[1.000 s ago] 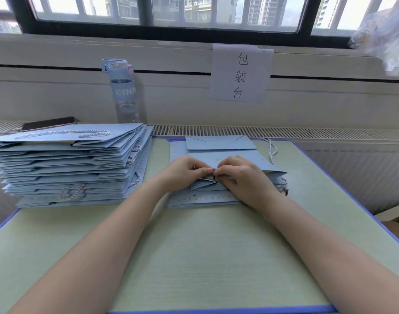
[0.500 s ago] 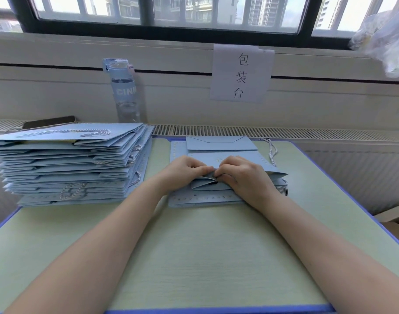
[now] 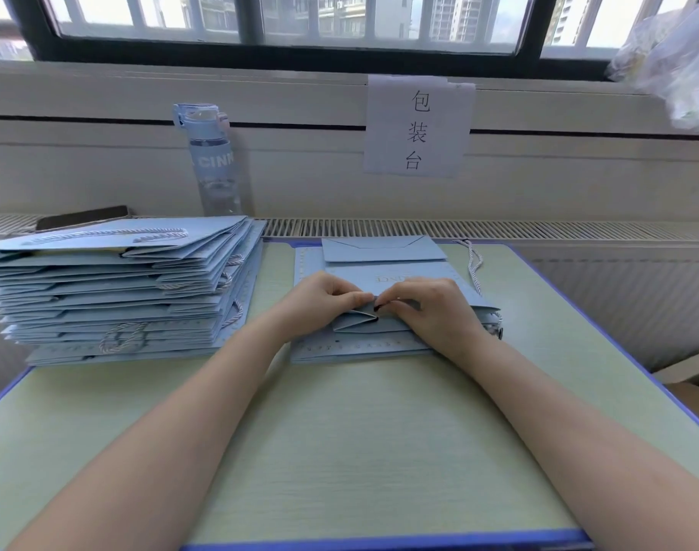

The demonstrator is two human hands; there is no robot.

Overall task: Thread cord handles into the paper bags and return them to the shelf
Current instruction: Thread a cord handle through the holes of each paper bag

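Pinching the folded rim of the paper bag (image 3: 403, 271) at twelve o'clock on the bench (image 3: 340, 451), left hand (image 3: 320, 302) and right hand (image 3: 431, 312) nearly touch; holding that rim flat should ease the cord (image 3: 474, 268) through.

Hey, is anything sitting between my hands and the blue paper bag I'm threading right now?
Nothing visible. The left hand and right hand both rest on the flat light blue paper bag, fingers pinching its folded edge at the middle. The tall stack of blue bags lies apart, to the left.
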